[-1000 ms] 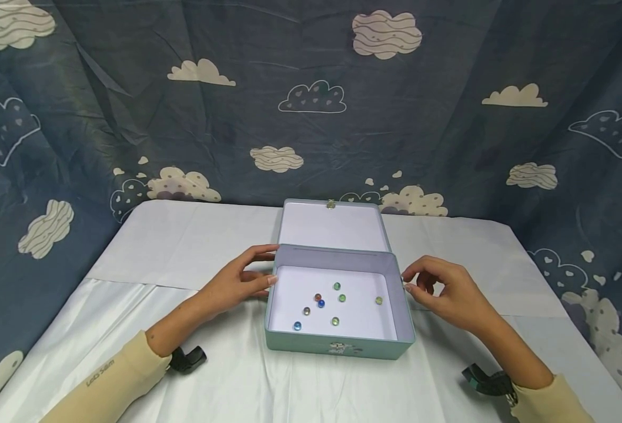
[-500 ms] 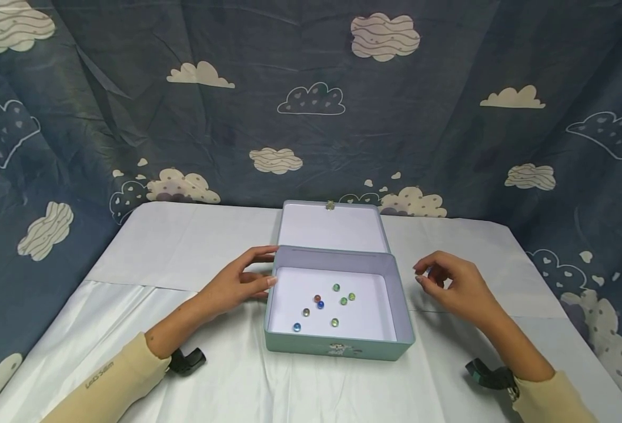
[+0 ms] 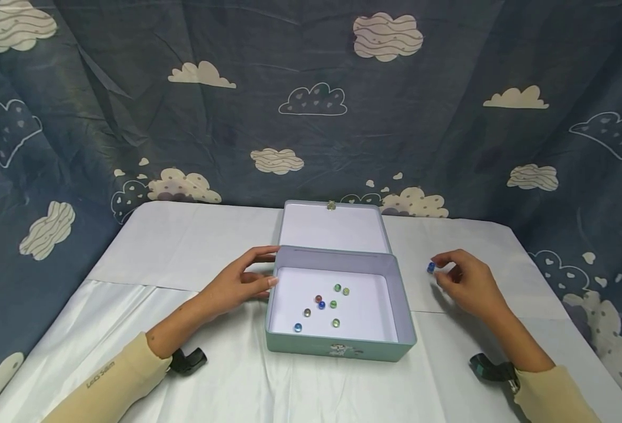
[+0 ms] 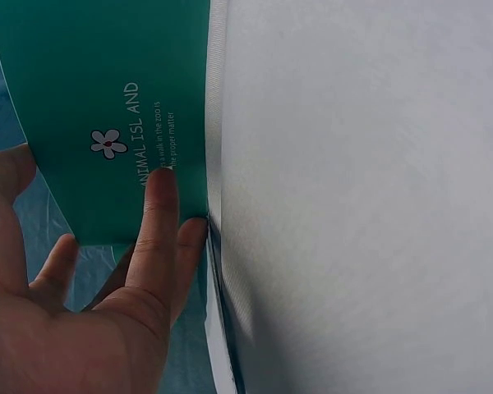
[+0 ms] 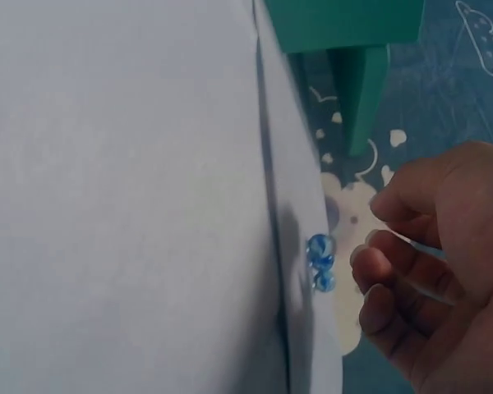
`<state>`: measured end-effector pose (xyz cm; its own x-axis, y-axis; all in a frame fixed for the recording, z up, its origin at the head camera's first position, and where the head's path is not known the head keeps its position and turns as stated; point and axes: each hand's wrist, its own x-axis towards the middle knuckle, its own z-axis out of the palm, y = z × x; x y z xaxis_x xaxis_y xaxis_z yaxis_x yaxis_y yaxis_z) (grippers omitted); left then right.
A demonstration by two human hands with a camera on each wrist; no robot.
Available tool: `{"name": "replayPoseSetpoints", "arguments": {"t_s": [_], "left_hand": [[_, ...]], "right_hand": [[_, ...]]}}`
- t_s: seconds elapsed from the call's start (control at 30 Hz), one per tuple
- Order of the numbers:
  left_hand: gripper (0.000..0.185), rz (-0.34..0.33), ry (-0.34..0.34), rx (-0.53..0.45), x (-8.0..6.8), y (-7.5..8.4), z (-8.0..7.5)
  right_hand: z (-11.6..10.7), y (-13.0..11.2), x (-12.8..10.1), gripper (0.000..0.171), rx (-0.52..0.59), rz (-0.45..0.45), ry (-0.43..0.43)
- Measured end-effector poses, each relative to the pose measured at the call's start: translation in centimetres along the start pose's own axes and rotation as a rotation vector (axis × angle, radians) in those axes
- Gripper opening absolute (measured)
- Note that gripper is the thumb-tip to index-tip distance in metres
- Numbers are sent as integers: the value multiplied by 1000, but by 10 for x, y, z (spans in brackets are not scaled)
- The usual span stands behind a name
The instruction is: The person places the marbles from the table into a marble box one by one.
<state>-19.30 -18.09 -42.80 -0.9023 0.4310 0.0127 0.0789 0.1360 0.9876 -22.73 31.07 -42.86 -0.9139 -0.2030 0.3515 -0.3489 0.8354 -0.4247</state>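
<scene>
A pale green tin box stands with its lid folded back behind it. On its white floor lie several glass marbles, among them a red one, a dark blue one and a light blue one. My left hand touches the box's left side; its index finger lies straight along the printed wall. Right of the box, my right hand hovers with loosely bent fingers. Just off its fingertips two blue marbles sit together on the cloth, with a small gap in the right wrist view.
A white cloth covers the table, with a fold line across it. Behind the table hangs a dark blue curtain with cloud prints. A wrist camera is strapped to the right wrist, another to the left.
My right hand has moved right, away from the box wall, and let go of the blue marbles. A yellow-green marble has rolled left inside the box. My left hand stays put.
</scene>
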Motion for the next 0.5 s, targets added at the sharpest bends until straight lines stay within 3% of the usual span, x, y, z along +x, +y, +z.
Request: {"name": "replayPoseSetpoints", "arguments": {"t_s": [0.5], "left_hand": [[65,3,3,-5,0,-1,0]], "right_hand": [[10,17,-3,32,-51,29,-108]]}}
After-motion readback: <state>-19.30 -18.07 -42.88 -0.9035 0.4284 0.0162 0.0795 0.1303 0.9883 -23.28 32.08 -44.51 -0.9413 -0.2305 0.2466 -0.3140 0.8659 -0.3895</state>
